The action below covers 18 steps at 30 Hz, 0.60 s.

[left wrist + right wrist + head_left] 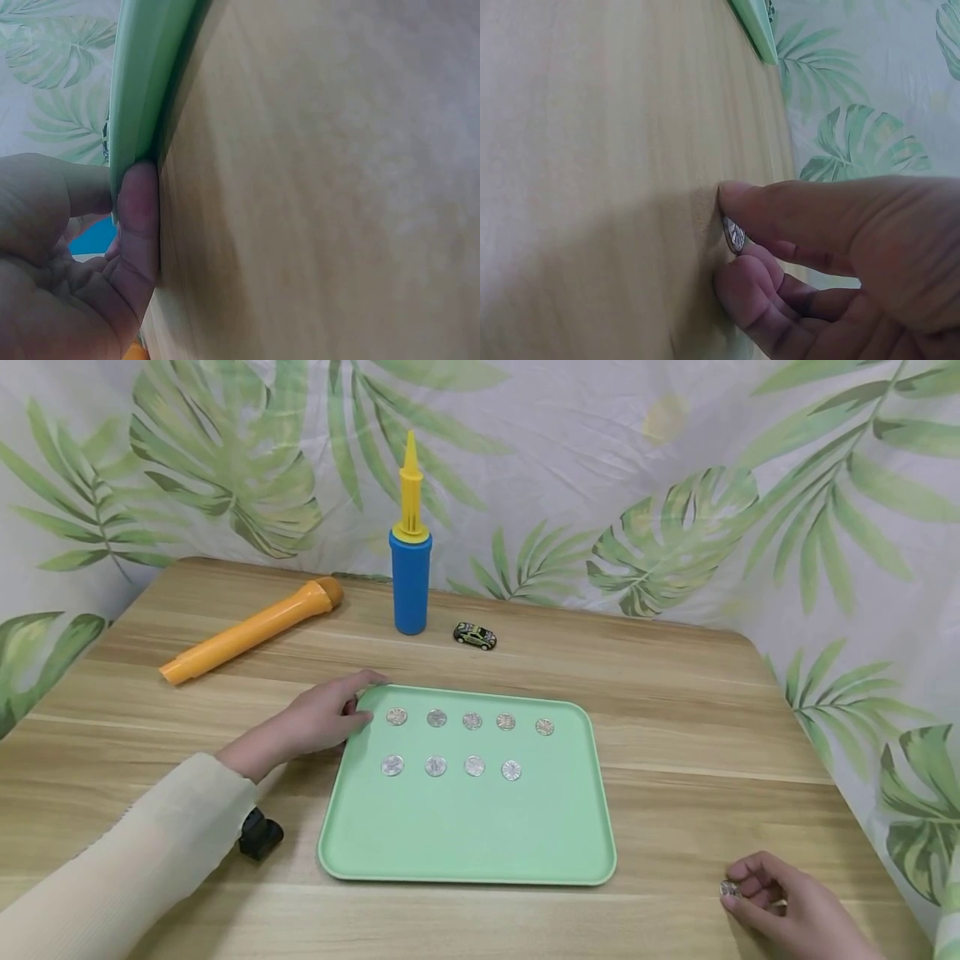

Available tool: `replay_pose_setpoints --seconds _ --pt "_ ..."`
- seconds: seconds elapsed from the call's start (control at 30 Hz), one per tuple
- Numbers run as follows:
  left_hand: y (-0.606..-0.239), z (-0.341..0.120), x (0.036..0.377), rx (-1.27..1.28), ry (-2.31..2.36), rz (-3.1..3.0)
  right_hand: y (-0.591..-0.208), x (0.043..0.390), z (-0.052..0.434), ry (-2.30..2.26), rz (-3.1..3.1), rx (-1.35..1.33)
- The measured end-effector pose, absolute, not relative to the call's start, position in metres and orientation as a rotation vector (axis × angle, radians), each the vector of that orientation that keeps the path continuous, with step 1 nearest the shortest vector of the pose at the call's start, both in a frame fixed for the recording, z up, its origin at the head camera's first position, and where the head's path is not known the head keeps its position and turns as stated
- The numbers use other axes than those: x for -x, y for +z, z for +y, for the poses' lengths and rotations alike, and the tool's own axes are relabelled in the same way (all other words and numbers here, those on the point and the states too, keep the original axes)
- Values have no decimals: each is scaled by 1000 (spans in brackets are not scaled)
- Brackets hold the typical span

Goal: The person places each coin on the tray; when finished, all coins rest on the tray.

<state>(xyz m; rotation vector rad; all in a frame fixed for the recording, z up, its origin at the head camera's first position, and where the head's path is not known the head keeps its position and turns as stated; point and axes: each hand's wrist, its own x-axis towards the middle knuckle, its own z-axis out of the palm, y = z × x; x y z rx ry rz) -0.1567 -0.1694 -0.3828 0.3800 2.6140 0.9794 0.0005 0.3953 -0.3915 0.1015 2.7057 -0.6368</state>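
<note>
The left hand (318, 720) grips the far-left corner of the green tray (465, 835), which holds nine coins in two rows. Well to the tray's right, the right hand (780, 906) pinches a coin (729, 888) on the desk (675, 693). Behind the tray stand a blue pump (411, 578), a toy car (475, 636) and an orange tube (251, 630).

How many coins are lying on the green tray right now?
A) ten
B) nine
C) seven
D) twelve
B: the head view shows the green tray with a far row of five coins and a near row of four, while one more coin is off the tray, pinched by the right hand.
</note>
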Motion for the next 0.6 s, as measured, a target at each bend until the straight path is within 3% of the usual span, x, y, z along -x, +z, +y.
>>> replay_pose_setpoints --seconds 0.37,0.6 --pt "-382 -171 156 -365 994 2591 -388 5 393 -563 2692 -181" --pt "-380 -169 156 -355 979 2595 -384 -1 395 -800 2619 -122"
